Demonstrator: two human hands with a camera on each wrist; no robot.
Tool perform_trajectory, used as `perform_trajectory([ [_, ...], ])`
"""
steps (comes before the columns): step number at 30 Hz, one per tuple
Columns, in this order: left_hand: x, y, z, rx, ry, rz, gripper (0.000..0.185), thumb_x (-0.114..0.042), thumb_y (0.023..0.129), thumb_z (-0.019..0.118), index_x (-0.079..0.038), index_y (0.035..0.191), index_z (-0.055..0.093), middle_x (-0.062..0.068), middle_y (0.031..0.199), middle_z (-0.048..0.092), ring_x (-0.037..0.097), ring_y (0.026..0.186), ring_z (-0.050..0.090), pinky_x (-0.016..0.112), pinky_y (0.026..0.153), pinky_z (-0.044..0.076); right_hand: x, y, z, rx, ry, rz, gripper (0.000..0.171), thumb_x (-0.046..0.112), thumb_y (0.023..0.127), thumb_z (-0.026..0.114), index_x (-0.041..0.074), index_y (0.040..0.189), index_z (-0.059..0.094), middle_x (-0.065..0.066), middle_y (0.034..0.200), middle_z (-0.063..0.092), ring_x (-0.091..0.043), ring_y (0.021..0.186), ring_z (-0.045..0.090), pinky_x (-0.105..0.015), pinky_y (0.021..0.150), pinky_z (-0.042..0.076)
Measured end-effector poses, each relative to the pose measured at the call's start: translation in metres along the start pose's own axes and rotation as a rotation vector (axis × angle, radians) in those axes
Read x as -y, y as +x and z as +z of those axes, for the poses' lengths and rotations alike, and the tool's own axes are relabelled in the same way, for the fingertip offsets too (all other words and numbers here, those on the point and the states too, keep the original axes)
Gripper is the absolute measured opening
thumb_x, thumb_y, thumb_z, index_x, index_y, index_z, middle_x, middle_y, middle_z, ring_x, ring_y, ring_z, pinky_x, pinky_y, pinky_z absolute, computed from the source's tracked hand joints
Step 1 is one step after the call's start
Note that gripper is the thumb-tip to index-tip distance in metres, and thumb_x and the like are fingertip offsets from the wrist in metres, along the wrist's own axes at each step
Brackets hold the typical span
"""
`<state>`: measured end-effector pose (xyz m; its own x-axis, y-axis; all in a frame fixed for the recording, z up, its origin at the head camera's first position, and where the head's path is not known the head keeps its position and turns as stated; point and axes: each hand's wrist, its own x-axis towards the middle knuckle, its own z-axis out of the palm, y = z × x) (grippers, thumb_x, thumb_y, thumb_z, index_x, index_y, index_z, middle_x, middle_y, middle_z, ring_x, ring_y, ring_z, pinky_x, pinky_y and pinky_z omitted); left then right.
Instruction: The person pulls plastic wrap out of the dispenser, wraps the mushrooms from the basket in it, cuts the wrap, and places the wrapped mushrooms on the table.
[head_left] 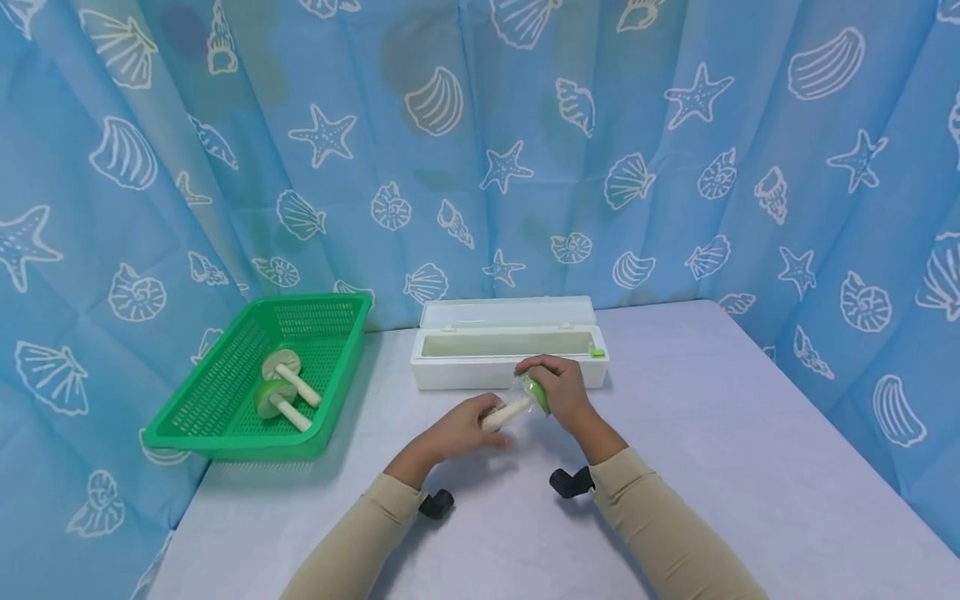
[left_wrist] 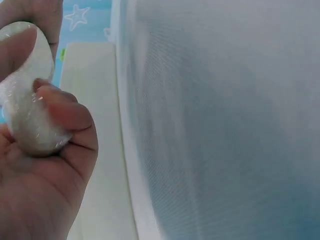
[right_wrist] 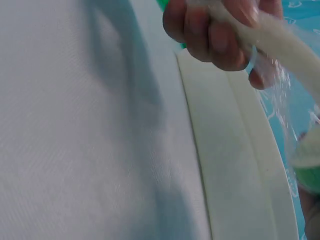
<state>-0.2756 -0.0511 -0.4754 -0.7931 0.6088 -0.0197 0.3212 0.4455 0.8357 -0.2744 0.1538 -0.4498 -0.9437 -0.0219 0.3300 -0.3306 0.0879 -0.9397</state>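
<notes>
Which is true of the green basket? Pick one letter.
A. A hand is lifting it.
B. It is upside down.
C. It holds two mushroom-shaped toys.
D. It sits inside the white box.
C: the basket at the table's left holds two toys with round caps and white stems, lying side by side, while both hands work in front of the white box.

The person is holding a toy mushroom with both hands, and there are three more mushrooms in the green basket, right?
Not quite. The head view shows only two mushrooms in the green basket, not three. The rest holds: the left hand grips the pale stem and the right hand holds the green cap of the toy mushroom.
</notes>
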Motion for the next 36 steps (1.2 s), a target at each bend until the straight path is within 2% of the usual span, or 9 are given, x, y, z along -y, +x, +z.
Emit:
perform_trajectory([
  [5, 0.001, 0.000, -0.005, -0.026, 0.045, 0.021, 0.023, -0.015, 0.089, 0.071, -0.011, 0.110, 0.061, -0.002, 0.091, 0.061, 0.012, 0.081, 0.055, 0.030, 0.071, 0.047, 0.017, -0.006, -0.002, -0.075, -0.045, -0.034, 0.021, -0.002, 0.093, 0.051, -0.005, 0.094, 0.072, -0.015, 0.096, 0.070, -0.017, 0.076, 0.060, -0.026, 0.061, 0.049],
  [9, 0.002, 0.002, -0.009, -0.019, 0.031, 0.060, 0.018, -0.012, 0.085, 0.075, -0.012, 0.101, 0.065, -0.003, 0.090, 0.063, 0.012, 0.085, 0.059, 0.030, 0.073, 0.049, 0.013, -0.003, -0.005, -0.041, 0.002, -0.071, 0.023, -0.002, 0.095, 0.052, -0.008, 0.115, 0.064, -0.023, 0.109, 0.067, -0.025, 0.096, 0.065, -0.023, 0.078, 0.050],
  [13, 0.004, 0.003, -0.009, -0.015, -0.085, 0.047, 0.016, -0.011, 0.084, 0.077, -0.011, 0.097, 0.067, 0.001, 0.088, 0.064, 0.017, 0.084, 0.057, 0.032, 0.070, 0.048, -0.001, 0.004, -0.009, -0.029, 0.117, -0.079, 0.035, 0.009, 0.102, 0.048, -0.007, 0.133, 0.048, -0.026, 0.127, 0.057, -0.034, 0.115, 0.057, -0.025, 0.097, 0.043],
  [16, 0.004, 0.004, -0.008, -0.047, -0.173, 0.002, 0.019, -0.012, 0.084, 0.077, -0.010, 0.099, 0.066, 0.003, 0.091, 0.063, 0.018, 0.086, 0.056, 0.032, 0.072, 0.047, -0.007, 0.006, -0.009, -0.102, 0.223, -0.035, 0.044, 0.025, 0.106, 0.041, -0.006, 0.137, 0.042, -0.022, 0.130, 0.053, -0.033, 0.120, 0.052, -0.030, 0.097, 0.043],
  [19, 0.002, 0.004, -0.007, -0.123, -0.224, -0.027, 0.024, -0.013, 0.083, 0.078, -0.009, 0.102, 0.065, 0.003, 0.094, 0.063, 0.019, 0.089, 0.057, 0.033, 0.076, 0.048, -0.012, 0.004, -0.008, -0.157, 0.312, 0.078, 0.050, 0.035, 0.104, 0.043, -0.005, 0.135, 0.043, -0.018, 0.127, 0.053, -0.031, 0.115, 0.053, -0.035, 0.090, 0.049],
  [23, 0.001, 0.008, -0.005, -0.223, -0.246, -0.010, 0.028, -0.013, 0.080, 0.081, -0.008, 0.102, 0.063, 0.003, 0.092, 0.063, 0.019, 0.089, 0.058, 0.034, 0.074, 0.050, -0.015, -0.004, -0.001, -0.054, 0.288, 0.217, 0.053, 0.039, 0.100, 0.054, -0.001, 0.135, 0.046, -0.018, 0.124, 0.054, -0.030, 0.108, 0.059, -0.039, 0.087, 0.053],
  [27, 0.001, 0.011, 0.002, -0.267, -0.171, 0.024, 0.032, -0.015, 0.078, 0.083, -0.008, 0.099, 0.061, 0.001, 0.086, 0.060, 0.018, 0.083, 0.056, 0.032, 0.068, 0.049, -0.014, -0.008, 0.005, 0.044, 0.275, 0.223, 0.055, 0.036, 0.098, 0.057, 0.001, 0.138, 0.044, -0.020, 0.128, 0.052, -0.028, 0.108, 0.060, -0.041, 0.089, 0.051],
  [31, -0.001, 0.011, 0.006, -0.247, -0.099, 0.033, 0.034, -0.015, 0.077, 0.084, -0.008, 0.099, 0.059, 0.000, 0.085, 0.058, 0.016, 0.080, 0.055, 0.030, 0.065, 0.047, -0.010, -0.008, 0.006, 0.044, 0.266, 0.221, 0.052, 0.031, 0.099, 0.057, -0.001, 0.137, 0.044, -0.021, 0.130, 0.051, -0.026, 0.109, 0.059, -0.042, 0.091, 0.050],
  [36, 0.000, 0.008, 0.005, -0.163, -0.092, 0.034, 0.029, -0.017, 0.081, 0.081, -0.007, 0.100, 0.062, 0.000, 0.087, 0.061, 0.014, 0.079, 0.057, 0.028, 0.067, 0.048, -0.011, -0.007, 0.001, 0.022, 0.236, 0.241, 0.053, 0.029, 0.100, 0.055, -0.001, 0.141, 0.041, -0.022, 0.131, 0.051, -0.028, 0.112, 0.057, -0.043, 0.094, 0.048],
])
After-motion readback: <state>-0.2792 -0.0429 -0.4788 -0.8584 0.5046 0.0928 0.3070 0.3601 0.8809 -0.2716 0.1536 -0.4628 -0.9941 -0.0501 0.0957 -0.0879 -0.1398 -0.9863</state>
